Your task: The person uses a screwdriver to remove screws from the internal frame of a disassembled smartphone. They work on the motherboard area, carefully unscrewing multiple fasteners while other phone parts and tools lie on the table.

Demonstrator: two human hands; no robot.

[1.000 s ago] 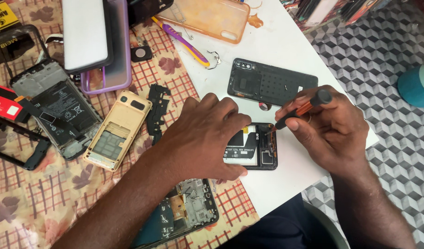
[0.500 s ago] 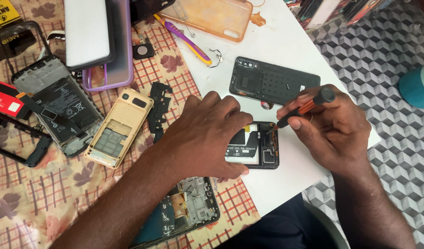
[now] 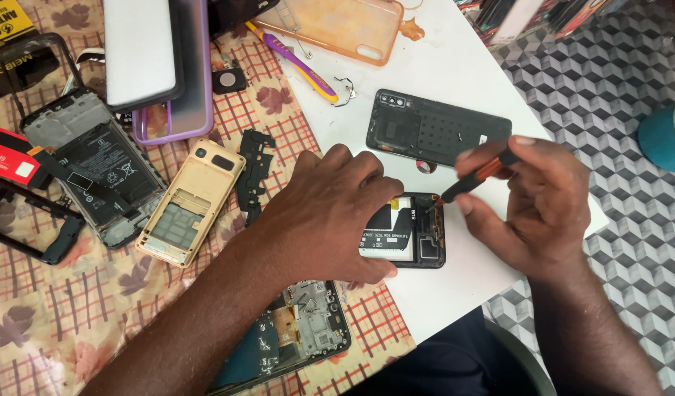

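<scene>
Two hands, one job, and barely any change over the last second. Left hand (image 3: 330,213) still spread flat over the small opened phone (image 3: 419,240), fingers loose and pressing down rather than gripping, pinning it to the white table (image 3: 455,66) near the front edge. Right hand (image 3: 535,205) still pinched round a black-and-orange screwdriver (image 3: 478,174), thumb and first fingers clenched on the shaft, tip down at the phone's top right corner, same spot as half a second back. Maybe a hair more upright now, hard to say. No screw seen coming out, too tiny to tell anyway. Reads like the same fastener still being worked, so no real progress yet, just steady turning. Black back cover (image 3: 440,132) lying just behind the phone, untouched and unmoved. Gold phone shell (image 3: 191,202) and the other gutted handsets over on the checked cloth (image 3: 95,308) to the left, all in the same places as before.
</scene>
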